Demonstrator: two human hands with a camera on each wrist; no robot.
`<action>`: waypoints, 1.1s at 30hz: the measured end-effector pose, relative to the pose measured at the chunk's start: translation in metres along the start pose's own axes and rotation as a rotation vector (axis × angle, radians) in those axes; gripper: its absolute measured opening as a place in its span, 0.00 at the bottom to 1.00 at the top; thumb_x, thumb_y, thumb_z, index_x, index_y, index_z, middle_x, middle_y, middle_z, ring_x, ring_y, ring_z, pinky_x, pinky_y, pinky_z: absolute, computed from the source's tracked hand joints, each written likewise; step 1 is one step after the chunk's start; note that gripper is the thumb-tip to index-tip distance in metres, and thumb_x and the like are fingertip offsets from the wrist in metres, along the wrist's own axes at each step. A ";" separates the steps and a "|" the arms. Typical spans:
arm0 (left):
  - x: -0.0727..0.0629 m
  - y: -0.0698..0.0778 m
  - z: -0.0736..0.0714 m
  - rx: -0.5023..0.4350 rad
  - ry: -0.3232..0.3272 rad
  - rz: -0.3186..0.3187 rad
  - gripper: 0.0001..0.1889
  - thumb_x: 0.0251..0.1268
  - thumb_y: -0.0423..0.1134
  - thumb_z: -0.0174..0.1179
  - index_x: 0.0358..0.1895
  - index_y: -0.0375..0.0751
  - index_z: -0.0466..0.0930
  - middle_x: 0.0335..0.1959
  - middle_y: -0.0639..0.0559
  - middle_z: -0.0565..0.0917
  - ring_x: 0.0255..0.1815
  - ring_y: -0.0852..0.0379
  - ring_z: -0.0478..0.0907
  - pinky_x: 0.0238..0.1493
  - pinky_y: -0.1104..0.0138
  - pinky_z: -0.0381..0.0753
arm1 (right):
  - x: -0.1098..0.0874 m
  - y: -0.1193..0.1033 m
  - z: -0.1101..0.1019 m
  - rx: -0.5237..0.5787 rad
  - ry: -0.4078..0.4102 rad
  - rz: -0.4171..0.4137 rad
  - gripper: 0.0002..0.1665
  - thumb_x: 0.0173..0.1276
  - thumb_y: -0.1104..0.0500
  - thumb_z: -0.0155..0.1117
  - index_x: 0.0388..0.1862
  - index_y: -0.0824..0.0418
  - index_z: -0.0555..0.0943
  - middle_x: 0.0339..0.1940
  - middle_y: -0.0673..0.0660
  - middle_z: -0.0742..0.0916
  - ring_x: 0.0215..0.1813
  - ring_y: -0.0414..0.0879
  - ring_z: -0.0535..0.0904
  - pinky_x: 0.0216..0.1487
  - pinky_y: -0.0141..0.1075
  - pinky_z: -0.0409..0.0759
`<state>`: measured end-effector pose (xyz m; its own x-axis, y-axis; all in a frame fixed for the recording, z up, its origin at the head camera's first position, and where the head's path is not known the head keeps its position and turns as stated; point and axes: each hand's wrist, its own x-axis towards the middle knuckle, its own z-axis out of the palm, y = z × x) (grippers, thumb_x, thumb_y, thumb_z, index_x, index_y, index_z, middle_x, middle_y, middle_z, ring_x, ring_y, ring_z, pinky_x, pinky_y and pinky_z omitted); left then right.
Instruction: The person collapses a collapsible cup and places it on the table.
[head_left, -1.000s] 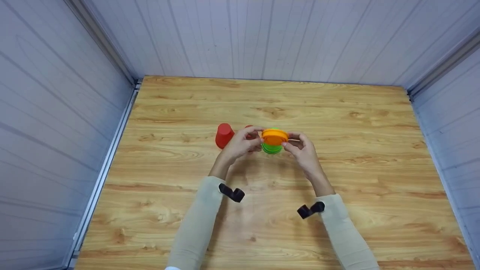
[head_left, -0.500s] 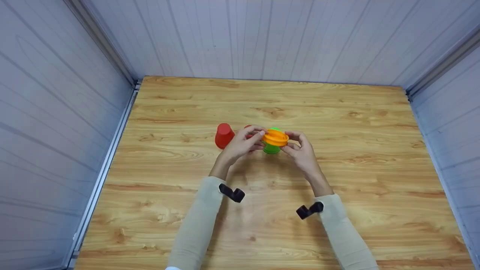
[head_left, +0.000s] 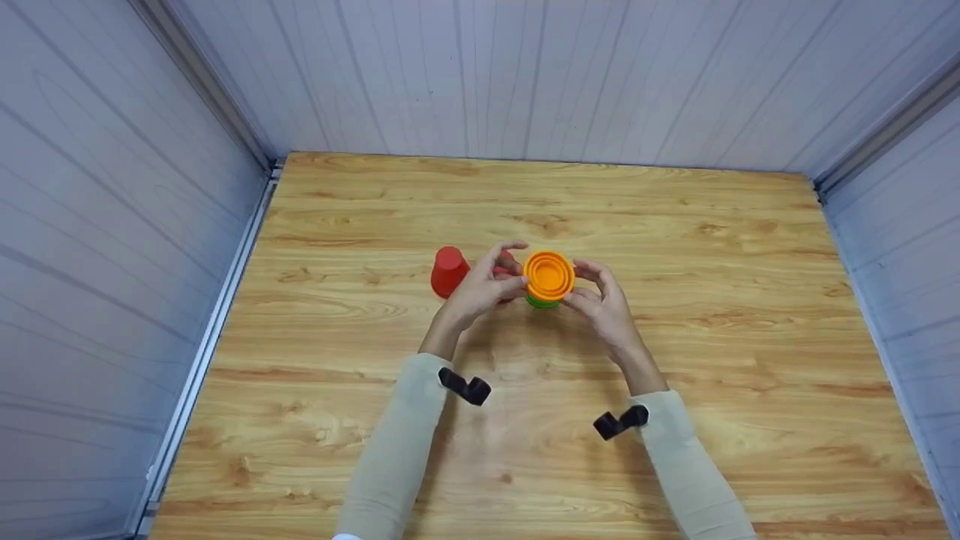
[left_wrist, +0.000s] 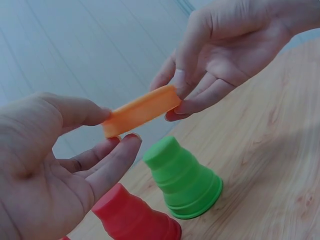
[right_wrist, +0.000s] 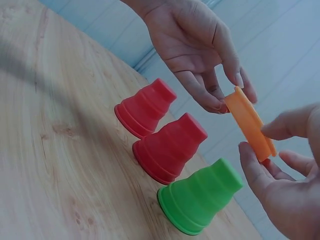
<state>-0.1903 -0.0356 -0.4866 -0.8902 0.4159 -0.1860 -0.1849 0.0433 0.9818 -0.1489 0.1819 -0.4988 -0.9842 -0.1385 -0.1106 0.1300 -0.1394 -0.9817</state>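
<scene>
Left hand (head_left: 480, 289) holds orange cup (head_left: 549, 276); right hand (head_left: 607, 306) too

Two red cups (right_wrist: 169, 147) and a green cup (right_wrist: 197, 199) stood in a row on a wood-grain tabletop (head_left: 712, 315), each upside down with its wide rim on the surface and its stepped sides narrowing upward; from the head camera, the green one took the right end. Brown streaks and knots marked the yellowish boards. Pale panels rose on three sides: a lined back wall (head_left: 480, 75), a left wall (head_left: 90, 262) and a right wall (head_left: 907, 225). A metal rail (head_left: 206, 345) ran along the tabletop's left edge.
</scene>
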 end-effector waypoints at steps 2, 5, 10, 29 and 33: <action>0.000 0.000 0.001 -0.002 0.008 -0.011 0.26 0.64 0.32 0.59 0.65 0.50 0.65 0.48 0.45 0.71 0.42 0.50 0.76 0.36 0.68 0.81 | 0.000 0.000 0.000 0.031 0.006 -0.011 0.34 0.64 0.70 0.61 0.68 0.67 0.61 0.61 0.61 0.68 0.47 0.45 0.80 0.56 0.41 0.80; 0.001 0.000 0.002 0.015 0.005 -0.015 0.26 0.64 0.31 0.58 0.65 0.46 0.65 0.49 0.45 0.72 0.43 0.51 0.75 0.39 0.68 0.81 | -0.001 0.001 -0.001 0.074 0.008 -0.024 0.31 0.66 0.71 0.59 0.67 0.68 0.63 0.59 0.62 0.70 0.44 0.45 0.81 0.54 0.41 0.81; 0.001 0.000 0.004 0.069 -0.002 0.007 0.21 0.65 0.30 0.57 0.62 0.44 0.70 0.50 0.44 0.72 0.47 0.50 0.75 0.47 0.65 0.80 | -0.001 0.002 -0.002 0.096 0.010 -0.040 0.29 0.66 0.71 0.58 0.65 0.70 0.65 0.58 0.63 0.71 0.44 0.45 0.81 0.52 0.39 0.82; 0.009 -0.002 0.028 0.058 0.019 0.035 0.20 0.65 0.30 0.58 0.59 0.47 0.72 0.50 0.45 0.73 0.46 0.52 0.81 0.50 0.62 0.82 | -0.002 -0.003 -0.023 0.062 0.035 -0.069 0.27 0.67 0.70 0.57 0.65 0.71 0.66 0.57 0.61 0.73 0.49 0.46 0.79 0.52 0.37 0.82; 0.010 -0.001 0.035 0.078 0.031 0.044 0.20 0.66 0.30 0.58 0.59 0.49 0.72 0.50 0.46 0.73 0.46 0.53 0.81 0.50 0.64 0.82 | -0.002 -0.003 -0.028 0.064 0.060 -0.061 0.27 0.68 0.70 0.57 0.65 0.71 0.66 0.56 0.60 0.73 0.48 0.45 0.79 0.52 0.36 0.82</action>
<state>-0.1846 0.0003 -0.4884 -0.9093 0.3910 -0.1422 -0.1132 0.0964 0.9889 -0.1504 0.2102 -0.5004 -0.9957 -0.0690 -0.0617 0.0749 -0.2083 -0.9752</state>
